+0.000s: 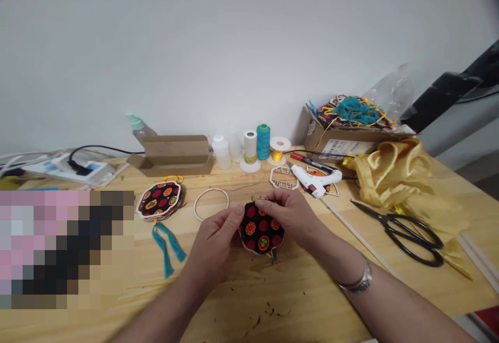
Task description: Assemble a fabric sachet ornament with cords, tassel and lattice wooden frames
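Between my two hands is a black fabric ornament with red and orange round flowers and a pale scalloped rim. My left hand grips its left edge, thumb on the front. My right hand pinches its upper right edge, thumb across the fabric. A bit of yellow cord and teal tassel shows below it. To the left lies a stack of similar ornaments with a teal tassel. A thin wooden ring rests just beyond my left hand.
A white glue gun, a wooden lattice frame and a marker lie behind my right hand. Black scissors and gold cloth are at right. Thread spools, bottles and cardboard boxes line the wall.
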Demonstrator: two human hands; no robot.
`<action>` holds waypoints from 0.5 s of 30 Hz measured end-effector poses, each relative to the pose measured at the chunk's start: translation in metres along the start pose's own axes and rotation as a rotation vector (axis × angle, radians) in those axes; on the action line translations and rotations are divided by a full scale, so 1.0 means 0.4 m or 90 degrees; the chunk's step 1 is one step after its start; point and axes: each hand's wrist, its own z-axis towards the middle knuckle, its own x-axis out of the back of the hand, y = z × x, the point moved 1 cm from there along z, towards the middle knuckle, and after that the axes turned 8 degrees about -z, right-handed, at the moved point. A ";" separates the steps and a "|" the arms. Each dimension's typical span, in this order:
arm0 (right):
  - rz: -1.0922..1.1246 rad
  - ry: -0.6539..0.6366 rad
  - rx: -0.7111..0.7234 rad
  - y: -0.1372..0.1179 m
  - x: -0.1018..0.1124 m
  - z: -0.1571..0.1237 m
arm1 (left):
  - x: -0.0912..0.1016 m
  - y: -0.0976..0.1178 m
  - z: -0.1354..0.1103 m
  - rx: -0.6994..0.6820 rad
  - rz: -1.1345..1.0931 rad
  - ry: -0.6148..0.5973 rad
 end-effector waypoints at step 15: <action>-0.025 -0.035 0.021 0.007 -0.012 -0.003 | 0.010 -0.002 0.003 -0.044 0.051 0.051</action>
